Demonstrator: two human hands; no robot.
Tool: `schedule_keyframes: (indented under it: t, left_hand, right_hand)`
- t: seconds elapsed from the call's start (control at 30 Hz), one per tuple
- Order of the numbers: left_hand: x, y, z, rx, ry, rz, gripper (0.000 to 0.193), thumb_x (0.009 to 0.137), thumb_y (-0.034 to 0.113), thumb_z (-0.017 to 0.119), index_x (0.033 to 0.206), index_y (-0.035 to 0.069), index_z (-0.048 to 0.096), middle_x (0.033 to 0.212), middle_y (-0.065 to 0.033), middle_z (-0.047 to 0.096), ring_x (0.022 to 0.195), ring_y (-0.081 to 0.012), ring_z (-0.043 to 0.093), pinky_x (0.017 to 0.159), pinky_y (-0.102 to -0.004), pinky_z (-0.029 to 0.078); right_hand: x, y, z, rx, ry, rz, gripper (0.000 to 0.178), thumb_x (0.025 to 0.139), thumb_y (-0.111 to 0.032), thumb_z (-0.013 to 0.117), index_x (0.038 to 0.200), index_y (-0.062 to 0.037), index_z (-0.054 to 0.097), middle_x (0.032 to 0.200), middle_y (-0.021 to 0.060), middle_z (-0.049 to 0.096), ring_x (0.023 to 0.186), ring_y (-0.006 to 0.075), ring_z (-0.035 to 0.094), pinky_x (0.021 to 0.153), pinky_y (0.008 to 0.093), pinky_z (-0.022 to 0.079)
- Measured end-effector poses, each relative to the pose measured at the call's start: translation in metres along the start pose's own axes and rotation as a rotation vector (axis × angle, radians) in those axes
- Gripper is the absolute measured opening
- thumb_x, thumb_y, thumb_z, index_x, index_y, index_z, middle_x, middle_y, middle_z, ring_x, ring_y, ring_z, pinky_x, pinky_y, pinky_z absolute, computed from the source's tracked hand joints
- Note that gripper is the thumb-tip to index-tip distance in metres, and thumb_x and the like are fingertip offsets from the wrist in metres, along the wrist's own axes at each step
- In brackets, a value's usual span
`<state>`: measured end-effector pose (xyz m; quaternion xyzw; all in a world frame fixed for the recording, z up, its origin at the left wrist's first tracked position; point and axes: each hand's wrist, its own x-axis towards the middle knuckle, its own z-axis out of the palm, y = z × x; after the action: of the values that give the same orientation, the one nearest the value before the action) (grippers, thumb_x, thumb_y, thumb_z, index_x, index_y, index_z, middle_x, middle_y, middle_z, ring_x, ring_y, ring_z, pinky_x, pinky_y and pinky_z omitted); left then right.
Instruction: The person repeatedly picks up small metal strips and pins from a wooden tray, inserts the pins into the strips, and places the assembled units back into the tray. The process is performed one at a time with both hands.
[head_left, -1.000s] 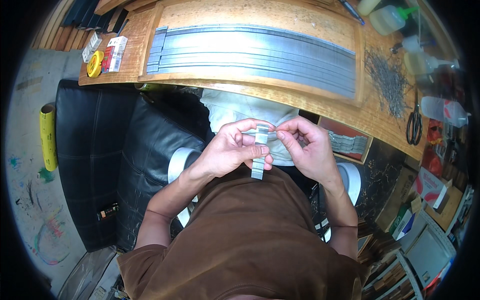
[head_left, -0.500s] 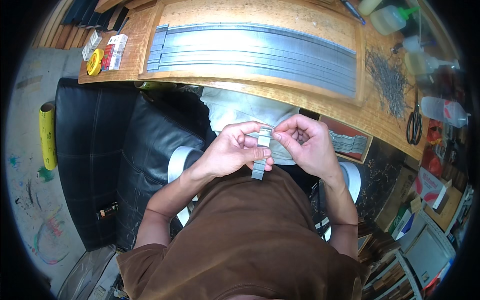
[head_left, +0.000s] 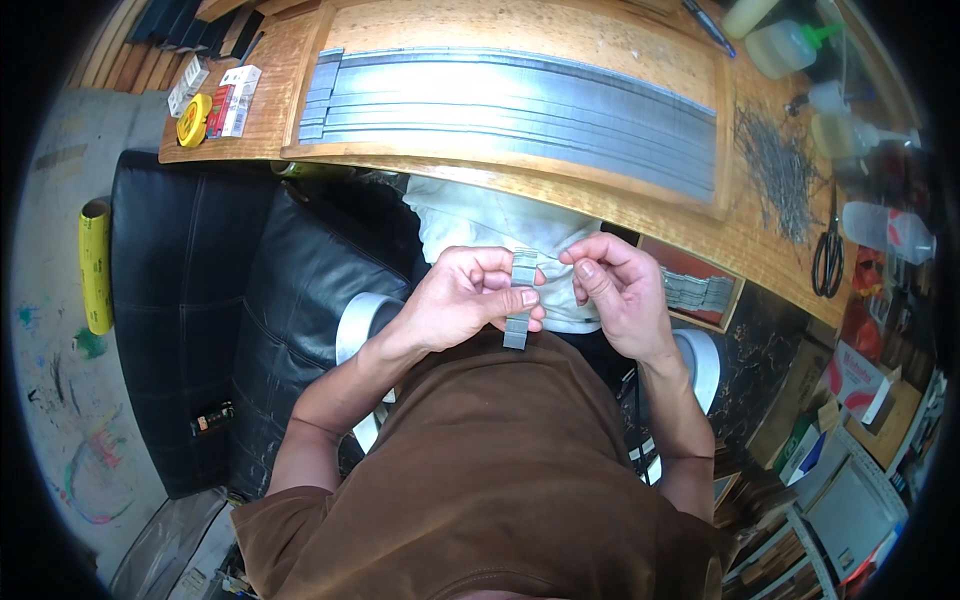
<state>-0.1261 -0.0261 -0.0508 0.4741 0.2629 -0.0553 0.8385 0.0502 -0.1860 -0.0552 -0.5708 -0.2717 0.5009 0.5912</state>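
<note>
Above my lap, my left hand (head_left: pixel 480 295) is closed around a narrow, grey segmented strip (head_left: pixel 516 330), which looks like a stack of thin pieces. It stands almost upright in the picture, its lower end sticking out below my thumb. To the right of the strip, and apart from it, is my right hand (head_left: pixel 622 290). Thumb and forefinger are drawn together there in a pinch; anything between them is too thin to make out. White cloth (head_left: pixel 470 215) hangs behind both hands, below the bench edge.
On the wooden bench (head_left: pixel 690 222), a tray holds rows of long grey strips (head_left: pixel 520 105). Thin wire-like pieces (head_left: pixel 778 170), black scissors (head_left: pixel 828 258) and squeeze bottles (head_left: pixel 785 45) are at right. A yellow tape measure (head_left: pixel 194 120) lies left. An open drawer (head_left: pixel 695 292) holds grey pieces.
My right hand has drawn away from the strip's top end to the right, opening a gap. My left hand keeps its hold, with the strip turned slightly more upright.
</note>
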Motion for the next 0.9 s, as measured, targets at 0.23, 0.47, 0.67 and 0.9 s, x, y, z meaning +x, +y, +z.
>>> schedule_keyframes:
  t: [0.23,0.47,0.67,0.9]
  left_hand:
    - [0.001,0.004,0.002,0.019,0.006,-0.008,0.02,0.101,0.011,0.07,0.118,-0.001,0.071,0.098,-0.0097,0.079,0.085,-0.0146,0.076,0.067,-0.0213,0.054]
    - [0.003,-0.002,-0.003,-0.135,-0.073,-0.056,0.022,0.101,0.007,0.068,0.122,-0.002,0.071,0.103,-0.0132,0.078,0.086,-0.0181,0.077,0.068,-0.0239,0.062]
    - [0.004,-0.005,-0.001,-0.201,-0.057,-0.076,0.024,0.101,0.007,0.068,0.123,-0.003,0.07,0.099,-0.0133,0.078,0.086,-0.0201,0.078,0.069,-0.0259,0.063]
    - [0.007,-0.004,-0.002,-0.094,-0.057,-0.045,0.022,0.1,0.009,0.07,0.119,-0.002,0.072,0.098,-0.0115,0.078,0.085,-0.0174,0.077,0.065,-0.0225,0.06]
  right_hand:
    - [0.003,0.018,0.006,0.319,0.036,0.112,0.015,0.106,-0.013,0.063,0.112,0.001,0.065,0.096,0.004,0.069,0.088,0.0112,0.068,0.082,0.0257,0.055]
    - [0.009,0.022,0.001,0.236,-0.067,0.165,0.016,0.103,-0.013,0.068,0.109,0.0017,0.07,0.097,0.0066,0.073,0.089,0.012,0.068,0.084,0.0267,0.055]
    - [0.008,0.027,0.004,0.232,-0.057,0.126,0.016,0.102,-0.013,0.07,0.109,0.0022,0.071,0.101,0.0074,0.074,0.092,0.012,0.067,0.085,0.0281,0.055]
    - [0.006,0.031,0.007,0.429,-0.087,0.191,0.016,0.104,-0.014,0.068,0.11,0.0003,0.067,0.097,0.0051,0.07,0.085,0.0101,0.065,0.079,0.0256,0.055]
